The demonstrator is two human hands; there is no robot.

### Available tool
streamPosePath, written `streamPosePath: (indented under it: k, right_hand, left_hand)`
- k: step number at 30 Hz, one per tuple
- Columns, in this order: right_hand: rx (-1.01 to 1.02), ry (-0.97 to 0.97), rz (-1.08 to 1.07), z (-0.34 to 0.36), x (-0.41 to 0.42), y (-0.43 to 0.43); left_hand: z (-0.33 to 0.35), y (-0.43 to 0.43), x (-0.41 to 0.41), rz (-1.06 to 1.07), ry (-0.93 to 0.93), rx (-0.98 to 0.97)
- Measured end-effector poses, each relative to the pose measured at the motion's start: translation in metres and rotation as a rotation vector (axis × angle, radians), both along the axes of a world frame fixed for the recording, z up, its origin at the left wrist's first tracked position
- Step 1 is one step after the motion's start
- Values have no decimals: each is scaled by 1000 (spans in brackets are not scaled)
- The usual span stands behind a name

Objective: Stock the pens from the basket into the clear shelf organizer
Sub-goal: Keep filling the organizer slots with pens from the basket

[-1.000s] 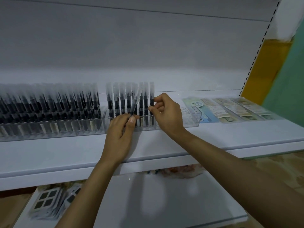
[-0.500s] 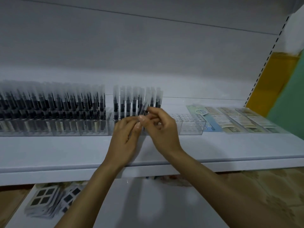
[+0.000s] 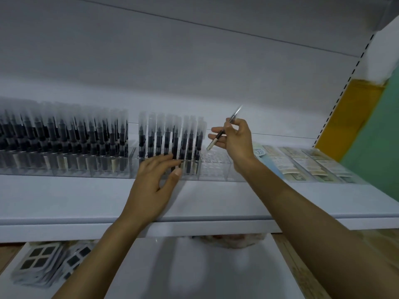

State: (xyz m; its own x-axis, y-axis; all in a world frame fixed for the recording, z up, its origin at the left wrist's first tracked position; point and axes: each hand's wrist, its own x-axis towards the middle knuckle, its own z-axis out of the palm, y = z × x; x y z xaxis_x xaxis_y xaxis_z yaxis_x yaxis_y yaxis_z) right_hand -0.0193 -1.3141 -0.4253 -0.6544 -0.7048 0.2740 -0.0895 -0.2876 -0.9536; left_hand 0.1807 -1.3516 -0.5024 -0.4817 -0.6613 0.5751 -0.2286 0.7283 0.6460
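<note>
Now right hand [image 3: 234, 138] pinches pen [image 3: 224, 130] above organizer [image 3: 216, 169].

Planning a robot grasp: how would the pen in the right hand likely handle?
The pen looks stiff and probably light: pinched tilted by the right hand, it shows no bend. Its slim round barrel would likely roll if laid on the shelf.

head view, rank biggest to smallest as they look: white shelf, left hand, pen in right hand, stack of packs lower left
1. white shelf
2. left hand and stack of packs, about alike, so unranked
3. pen
</note>
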Motion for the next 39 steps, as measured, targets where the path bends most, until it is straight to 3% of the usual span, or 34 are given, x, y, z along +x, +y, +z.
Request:
streamPosePath:
  k: [5, 12, 22, 25, 29, 34, 39]
  right_hand:
    - [25, 84, 49, -8, -3, -4]
    - [226, 570, 93, -22, -5, -6]
    - [354, 610, 164, -12, -14, 2]
    - [248, 613, 65, -4, -12, 32]
    - [42, 825, -11, -29, 34, 95]
    - [-4, 1109, 94, -109, 118, 130]
    - [196, 1251, 355, -215, 162, 129]
  left_hand:
    - [0, -1, -1, 14, -3, -13]
    - [-1, 0, -2, 36, -5, -28]
    - [5, 5, -2, 64, -28, -8]
    - [6, 20, 6, 100, 21, -26]
    - [-23, 54, 33, 246, 15, -202]
    - [-99, 91, 86, 278, -151, -291]
    - [-190, 113, 150, 351, -506, -23]
